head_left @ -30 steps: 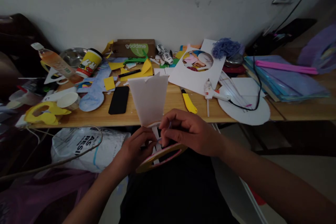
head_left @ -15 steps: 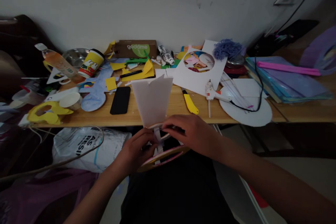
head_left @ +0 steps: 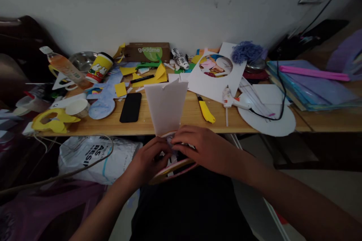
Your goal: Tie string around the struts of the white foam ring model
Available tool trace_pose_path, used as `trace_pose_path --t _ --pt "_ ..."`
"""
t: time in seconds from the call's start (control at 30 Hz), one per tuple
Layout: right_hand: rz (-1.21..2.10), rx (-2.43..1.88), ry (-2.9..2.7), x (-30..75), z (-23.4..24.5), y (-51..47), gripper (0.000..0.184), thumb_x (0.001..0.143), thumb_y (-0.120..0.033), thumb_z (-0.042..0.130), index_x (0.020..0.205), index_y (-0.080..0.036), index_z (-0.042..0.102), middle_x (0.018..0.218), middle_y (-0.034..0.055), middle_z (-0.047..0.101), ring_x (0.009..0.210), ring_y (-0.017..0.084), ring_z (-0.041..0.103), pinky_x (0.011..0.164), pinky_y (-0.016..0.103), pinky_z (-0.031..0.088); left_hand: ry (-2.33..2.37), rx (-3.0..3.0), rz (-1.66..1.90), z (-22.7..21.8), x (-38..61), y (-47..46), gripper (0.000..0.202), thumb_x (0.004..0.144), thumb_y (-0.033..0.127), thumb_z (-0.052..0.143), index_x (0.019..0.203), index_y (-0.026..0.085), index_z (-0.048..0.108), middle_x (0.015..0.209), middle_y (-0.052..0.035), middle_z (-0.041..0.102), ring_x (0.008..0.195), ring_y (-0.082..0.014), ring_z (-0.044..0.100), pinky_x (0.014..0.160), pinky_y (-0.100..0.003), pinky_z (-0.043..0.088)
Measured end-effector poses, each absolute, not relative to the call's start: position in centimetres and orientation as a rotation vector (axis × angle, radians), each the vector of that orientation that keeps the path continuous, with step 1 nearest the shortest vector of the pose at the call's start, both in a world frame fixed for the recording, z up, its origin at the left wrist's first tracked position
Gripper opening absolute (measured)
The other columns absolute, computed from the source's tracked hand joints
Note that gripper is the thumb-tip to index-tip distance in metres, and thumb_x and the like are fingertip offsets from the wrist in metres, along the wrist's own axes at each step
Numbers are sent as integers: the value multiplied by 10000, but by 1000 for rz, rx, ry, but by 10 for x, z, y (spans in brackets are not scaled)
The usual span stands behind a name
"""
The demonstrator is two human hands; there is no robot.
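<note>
Angling inward above the lap (head_left: 183, 211), both hands (head_left: 154, 155), curled close together, pinch the yellow-edged craft piece (head_left: 161, 177).

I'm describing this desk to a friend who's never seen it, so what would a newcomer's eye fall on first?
Probably the upright white sheet at the centre, just beyond the left hand and right hand, which are close together at a yellow-edged piece. Next might come the bright yellow utility knife on the desk to the sheet's right, then the purple yarn at the back, farther right.
</note>
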State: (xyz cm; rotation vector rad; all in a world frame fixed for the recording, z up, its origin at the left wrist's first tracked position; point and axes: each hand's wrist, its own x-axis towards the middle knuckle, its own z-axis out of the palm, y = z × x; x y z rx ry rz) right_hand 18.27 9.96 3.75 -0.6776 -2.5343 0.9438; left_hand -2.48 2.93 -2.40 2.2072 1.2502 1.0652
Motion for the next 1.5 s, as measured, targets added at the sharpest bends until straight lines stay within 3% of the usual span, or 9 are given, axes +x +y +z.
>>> trace_pose_path --t 0.17,0.43,0.6,0.77,0.87,0.97,1.2,1.5 --pt "1060 -710 -2532 177 34 97 110 904 -255 683 978 -175 702 1044 58 708 1005 179 636 923 323 467 1245 2230 1082 -23 -24 28 122 880 73 610 939 180 606 912 -39 652 741 -95 618 607 -180 505" --pt "1257 -831 -2405 177 36 101 109 919 -148 610 904 -195 707 899 7 713 807 126 636 746 249 451 1231 2293 1109 -21 -23 27 148 860 51 601 935 177 613 911 -49 664 801 -122 658 681 -208 553" --pt "1219 -843 -2329 174 27 105 182 900 -97 600 1024 -197 686 964 11 722 871 136 653 802 259 469 1233 2341 1092 -22 -23 24 188 867 57 609 1001 188 626 972 -56 644 913 -143 662 809 -257 578" --pt "1111 -741 -2441 175 20 105 216 932 -86 546 1037 -192 702 1072 52 713 998 168 645 906 312 475 1306 2386 1219 -24 -24 23 182 839 38 635 929 196 651 1056 -63 532 944 -149 614 779 -260 585" --pt "1127 -794 -2426 177 22 103 306 918 -65 544 1164 -206 658 1106 52 711 1009 173 649 906 324 484 1286 2378 1194 -23 -23 24 185 839 22 621 926 185 636 1106 -77 525 1008 -162 606 830 -281 581" --pt "1137 -819 -2423 178 26 102 276 930 -83 545 1142 -210 668 1061 43 722 963 170 661 871 314 489 1249 2360 1161 -20 -22 25 184 849 19 610 941 178 623 1076 -74 548 1007 -158 621 855 -282 577" --pt "1063 -775 -2489 177 28 102 243 938 -60 515 972 -198 713 1014 45 711 954 164 647 880 305 482 1275 2357 1203 -19 -21 27 176 849 42 612 939 190 646 1029 -70 603 942 -160 655 798 -279 590" --pt "1076 -662 -2571 178 25 104 263 900 0 506 966 -178 688 1014 53 679 959 158 618 894 306 470 1305 2301 1152 -24 -24 26 143 855 59 610 925 184 610 951 -63 676 844 -137 689 693 -216 580"
